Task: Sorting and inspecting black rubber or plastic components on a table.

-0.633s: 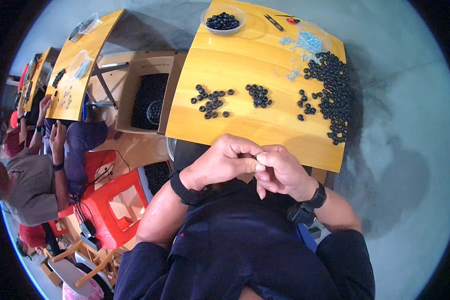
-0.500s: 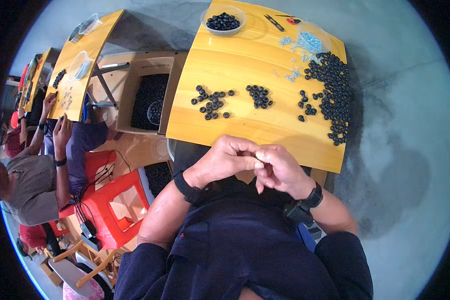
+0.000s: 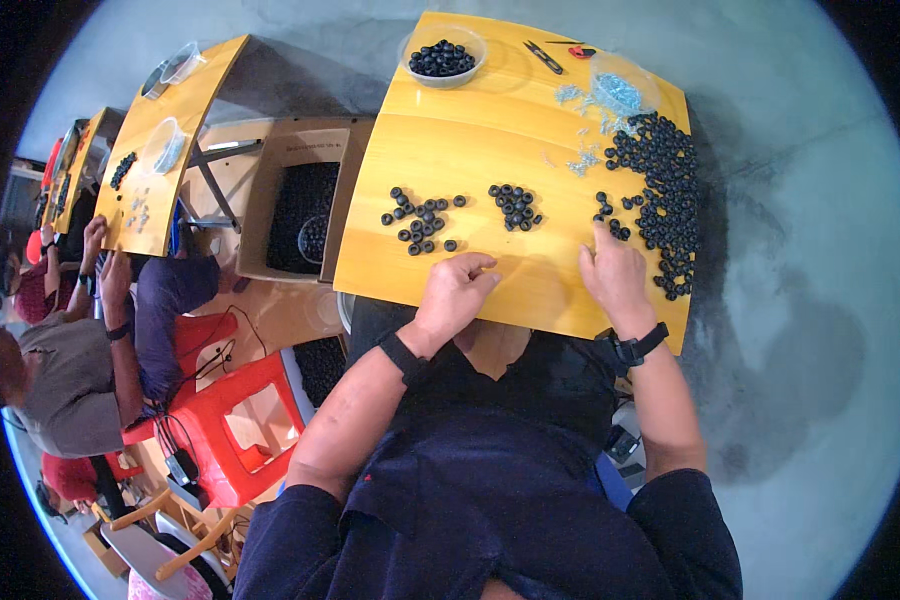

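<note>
My left hand (image 3: 456, 294) is over the near edge of the yellow wooden table (image 3: 560, 290), fingers curled with thumb and index close together. Whatever they may hold does not show. My right hand (image 3: 616, 275) reaches over the tabletop, index finger stretched out and thumb apart, its fingertip at a few loose small black ring-shaped pieces (image 3: 619, 233). Beyond it, a large heap of the same black pieces (image 3: 667, 180) lies along the right edge. Two smaller groups, a scattered cluster (image 3: 425, 222) and a tighter cluster (image 3: 515, 207), lie left of my right hand.
At the far edge stand a clear tub of black pieces (image 3: 443, 62) and a tub of small pale-blue pieces (image 3: 622, 95), some spilled. Dark snips (image 3: 544, 57) lie between. To the left are a cardboard box (image 3: 257, 225), a red stool (image 3: 215, 430) and a seated person (image 3: 80, 370) at another table.
My hands, joined fingertip to fingertip before, have separated. The right went forward and right to the loose black pieces; the left moved slightly forward over the table edge.
</note>
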`<move>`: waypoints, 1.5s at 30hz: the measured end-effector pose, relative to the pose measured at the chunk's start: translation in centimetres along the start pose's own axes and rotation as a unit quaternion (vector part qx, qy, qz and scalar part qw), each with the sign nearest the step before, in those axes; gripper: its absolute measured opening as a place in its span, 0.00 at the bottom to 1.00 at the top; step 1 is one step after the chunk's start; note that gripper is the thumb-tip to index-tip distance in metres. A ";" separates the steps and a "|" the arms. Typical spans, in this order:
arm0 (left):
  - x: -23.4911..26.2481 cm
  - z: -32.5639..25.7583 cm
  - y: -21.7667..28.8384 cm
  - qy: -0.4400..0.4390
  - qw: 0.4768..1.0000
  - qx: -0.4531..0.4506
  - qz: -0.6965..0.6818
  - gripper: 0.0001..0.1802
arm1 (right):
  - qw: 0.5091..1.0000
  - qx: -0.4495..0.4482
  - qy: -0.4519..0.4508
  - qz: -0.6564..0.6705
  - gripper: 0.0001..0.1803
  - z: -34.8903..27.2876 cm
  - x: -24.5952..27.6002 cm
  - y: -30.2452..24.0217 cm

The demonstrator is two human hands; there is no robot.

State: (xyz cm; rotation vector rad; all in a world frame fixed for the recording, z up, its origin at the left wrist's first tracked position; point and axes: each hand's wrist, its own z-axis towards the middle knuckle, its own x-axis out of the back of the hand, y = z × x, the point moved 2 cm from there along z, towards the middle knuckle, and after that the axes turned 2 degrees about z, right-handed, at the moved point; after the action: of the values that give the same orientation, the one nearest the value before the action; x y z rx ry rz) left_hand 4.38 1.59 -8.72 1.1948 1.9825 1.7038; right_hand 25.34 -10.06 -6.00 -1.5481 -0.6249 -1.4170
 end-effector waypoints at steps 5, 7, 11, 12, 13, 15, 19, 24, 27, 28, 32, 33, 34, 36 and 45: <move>-0.8 -1.1 -1.0 -0.021 0.998 0.042 -0.033 0.15 | 0.986 0.089 0.047 0.134 0.14 1.5 -2.0 -1.5; -0.9 -0.9 -2.4 -0.004 0.997 0.012 -0.070 0.15 | 0.981 0.105 0.055 0.157 0.15 1.9 -2.2 -2.4; -0.5 -0.1 -3.4 -0.013 0.992 0.028 -0.122 0.15 | 0.982 0.086 0.007 0.167 0.15 2.7 -2.5 -3.7; -0.5 0.0 -3.4 -0.012 0.992 0.031 -0.118 0.14 | 0.981 0.093 0.006 0.169 0.14 2.7 -2.5 -4.0; -0.6 0.0 -3.5 -0.011 0.993 0.033 -0.114 0.14 | 0.981 0.094 0.006 0.169 0.14 2.7 -2.7 -4.3; -0.6 -0.1 -3.3 -0.009 0.994 0.028 -0.108 0.14 | 0.990 0.077 -0.008 0.116 0.13 3.0 -3.2 -4.5; -0.6 -0.3 -3.0 -0.009 0.993 0.025 -0.117 0.14 | 0.993 0.079 0.002 0.087 0.13 3.0 -4.0 -4.4; -0.4 -0.1 -2.4 -0.015 0.986 0.051 -0.155 0.14 | 0.963 0.099 0.063 0.241 0.10 1.9 -3.9 -4.4; -0.2 -0.4 -1.9 -0.017 0.981 0.048 -0.188 0.14 | 0.835 -0.092 -0.096 0.534 0.09 0.9 -4.2 -4.9; -0.1 -0.6 -1.8 -0.010 0.982 0.031 -0.185 0.14 | 0.835 -0.093 -0.096 0.534 0.09 0.5 -3.9 -5.2; 0.4 -1.2 0.3 -0.016 0.968 0.022 -0.251 0.17 | 0.667 -0.170 -0.181 0.703 0.10 -0.6 -3.0 -6.0; 0.7 -1.4 1.0 -0.041 0.971 0.008 -0.235 0.17 | 0.612 -0.190 -0.222 0.735 0.10 -0.9 -2.9 -6.1; 0.8 -1.5 1.3 -0.066 0.973 -0.006 -0.219 0.18 | 0.613 -0.189 -0.220 0.735 0.10 -1.1 -2.9 -6.2; 0.7 -1.7 1.5 -0.081 0.974 -0.041 -0.209 0.17 | 0.552 -0.183 -0.294 0.759 0.10 -1.4 -2.8 -7.0; 1.6 -1.1 0.5 -0.065 0.980 -0.073 -0.175 0.13 | 0.500 -0.197 -0.340 0.772 0.09 -0.9 -2.8 -7.6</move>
State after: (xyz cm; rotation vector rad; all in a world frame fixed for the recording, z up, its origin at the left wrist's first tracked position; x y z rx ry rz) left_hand 2.92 1.97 -7.47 0.8250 1.8241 1.5211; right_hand 17.85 -6.78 -6.61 -1.9567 0.7770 0.5644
